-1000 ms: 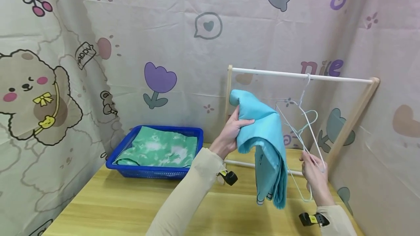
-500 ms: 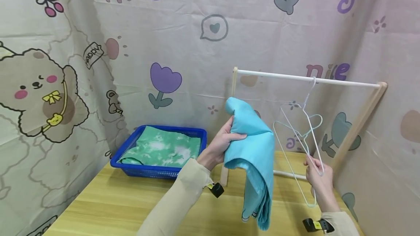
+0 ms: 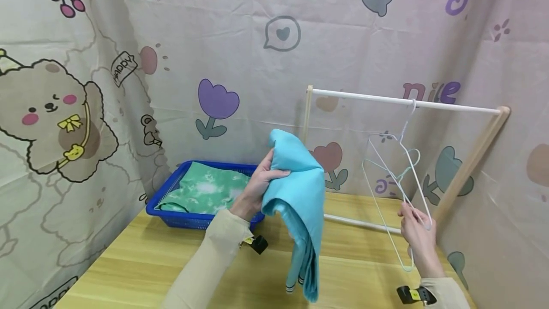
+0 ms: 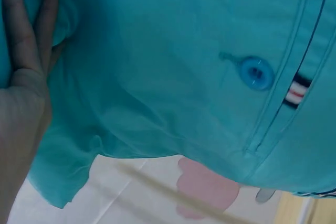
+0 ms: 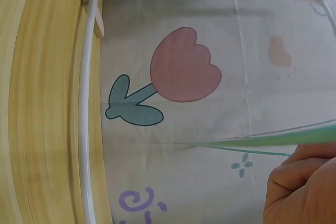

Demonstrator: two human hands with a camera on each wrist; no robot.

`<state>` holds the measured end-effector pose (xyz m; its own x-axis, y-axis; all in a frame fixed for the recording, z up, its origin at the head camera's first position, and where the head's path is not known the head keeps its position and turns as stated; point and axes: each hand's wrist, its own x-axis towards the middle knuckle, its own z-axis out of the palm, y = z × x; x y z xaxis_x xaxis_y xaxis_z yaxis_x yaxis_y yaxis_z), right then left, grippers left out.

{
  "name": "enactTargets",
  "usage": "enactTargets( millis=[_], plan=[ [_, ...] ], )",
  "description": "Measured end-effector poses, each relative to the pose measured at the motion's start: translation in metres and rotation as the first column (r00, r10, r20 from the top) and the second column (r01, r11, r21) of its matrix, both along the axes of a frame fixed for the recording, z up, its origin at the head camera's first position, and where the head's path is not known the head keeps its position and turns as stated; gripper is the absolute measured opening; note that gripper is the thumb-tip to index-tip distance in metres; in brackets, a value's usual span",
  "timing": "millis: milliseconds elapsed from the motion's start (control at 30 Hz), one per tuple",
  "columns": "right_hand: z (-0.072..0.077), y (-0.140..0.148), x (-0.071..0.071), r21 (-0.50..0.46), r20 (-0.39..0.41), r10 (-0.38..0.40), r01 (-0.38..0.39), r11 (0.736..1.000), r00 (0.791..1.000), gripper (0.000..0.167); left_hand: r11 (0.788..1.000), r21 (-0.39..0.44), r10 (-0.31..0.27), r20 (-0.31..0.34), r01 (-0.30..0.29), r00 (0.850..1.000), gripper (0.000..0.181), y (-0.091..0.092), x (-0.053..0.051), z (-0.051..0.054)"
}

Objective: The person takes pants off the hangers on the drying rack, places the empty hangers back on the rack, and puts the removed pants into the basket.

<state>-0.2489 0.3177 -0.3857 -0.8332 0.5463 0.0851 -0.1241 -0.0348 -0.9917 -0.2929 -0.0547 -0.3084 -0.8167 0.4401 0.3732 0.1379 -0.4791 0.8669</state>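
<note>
My left hand [image 3: 256, 186] grips a folded turquoise garment [image 3: 302, 175] by its upper left edge, and the cloth hangs down over the table. Up close in the left wrist view, the garment shows a blue button [image 4: 256, 73] and a small striped tab [image 4: 296, 92] beside a seam. With curled fingers my right hand [image 3: 419, 236] holds a pale green wire hanger [image 5: 252, 141] by its side. A white hanger [image 3: 414, 185] hangs from the rack's rail and crosses in front of that hand. Exactly which wires the right fingers touch is partly hidden.
A rack with a white rail [image 3: 360, 95] and wooden sides [image 3: 472, 166] stands at the right. At the back left sits a blue basket [image 3: 184, 221] holding a folded green tie-dye cloth [image 3: 210, 187]. Both stand on a wooden table [image 3: 141, 261], with printed curtains [image 3: 240, 37] around it.
My left hand has carried the turquoise garment left, away from the hangers and partly over the basket's right end. The right hand keeps hold of the green hanger near the same place.
</note>
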Motion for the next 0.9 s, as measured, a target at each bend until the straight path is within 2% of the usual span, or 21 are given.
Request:
enactTargets(
  millis=[167,267,367,467,567,633,733,900],
  plan=[
    [0.0,0.001,0.001,0.001,0.021,-0.005,0.005,1.0,1.0,0.035,0.996,-0.035,0.083,0.026,-0.082,0.996,0.075,-0.022,-0.011,0.016],
    [0.0,0.003,0.003,0.003,0.052,0.003,-0.003,1.0,0.999,0.035,0.99,-0.044,0.136,0.035,-0.135,0.99,0.079,-0.035,-0.021,0.027],
    [-0.002,0.005,0.004,0.034,0.067,-0.005,0.002,0.999,0.998,0.036,0.984,-0.049,0.175,0.027,-0.173,0.984,0.073,-0.043,-0.035,0.035],
    [-0.003,0.007,0.005,0.037,0.064,0.002,-0.004,0.999,0.998,0.035,0.976,-0.068,0.208,-0.012,-0.208,0.978,0.056,-0.047,-0.052,0.043],
    [-0.005,0.008,0.005,0.029,0.064,0.018,-0.02,0.999,0.998,0.034,0.967,-0.081,0.24,-0.036,-0.243,0.97,0.04,-0.052,-0.068,0.047],
    [-0.007,0.007,0.004,0.012,0.071,0.028,-0.029,1.0,0.997,0.034,0.964,-0.079,0.252,-0.039,-0.255,0.967,0.036,-0.055,-0.078,0.048],
    [-0.007,0.006,0.003,-0.007,0.061,0.03,-0.029,1.0,0.998,0.035,0.961,-0.083,0.261,-0.029,-0.263,0.965,0.036,-0.058,-0.09,0.049],
    [-0.007,0.005,0.0,-0.005,0.048,0.042,-0.042,0.999,0.998,0.035,0.962,-0.095,0.256,-0.016,-0.257,0.966,0.038,-0.053,-0.102,0.05]
  ],
)
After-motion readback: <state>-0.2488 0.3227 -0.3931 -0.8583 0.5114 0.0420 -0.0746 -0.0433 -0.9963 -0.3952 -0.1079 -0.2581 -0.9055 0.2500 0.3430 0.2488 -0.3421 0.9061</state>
